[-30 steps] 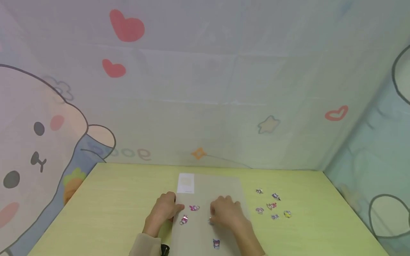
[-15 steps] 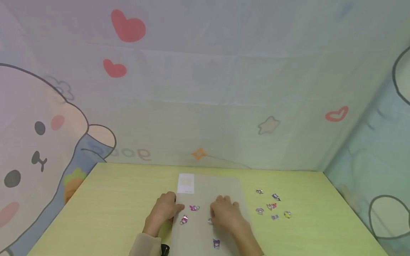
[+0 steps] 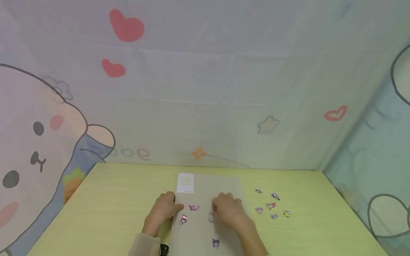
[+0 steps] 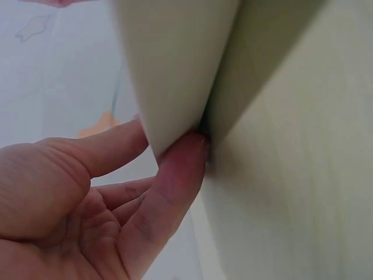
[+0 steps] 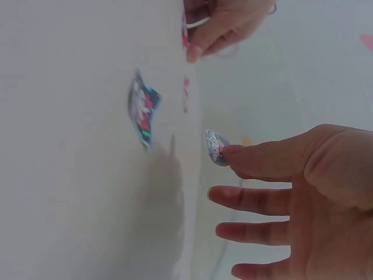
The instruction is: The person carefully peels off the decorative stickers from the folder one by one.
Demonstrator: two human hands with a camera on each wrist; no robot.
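Note:
My left hand [image 3: 163,207] grips the left edge of a pale grey rectangular board [image 3: 217,183], thumb on top. Its index finger [image 4: 175,181] curls under that edge in the left wrist view. Over the board, my right hand [image 3: 229,209] pinches a small shiny sticker [image 5: 215,147] at the thumb tip; the finger behind it is hidden. The sticker's rounded edge [image 3: 210,217] shows beside the hand in the head view. Three cartoon stickers lie on the board: a pink one [image 3: 194,207], a red-pink one [image 3: 183,219] and a purple one [image 3: 216,243].
Several cartoon stickers [image 3: 271,206] lie on the yellow-green table [image 3: 307,231] to the right of the board. A white label [image 3: 185,183] is at the board's top left corner. A black object [image 3: 164,249] sits by the left sleeve. A printed cloth [image 3: 205,89] hangs behind.
My right hand has shifted slightly up and to the right, and more of the held sticker shows beside it. My left hand stays at the board's edge.

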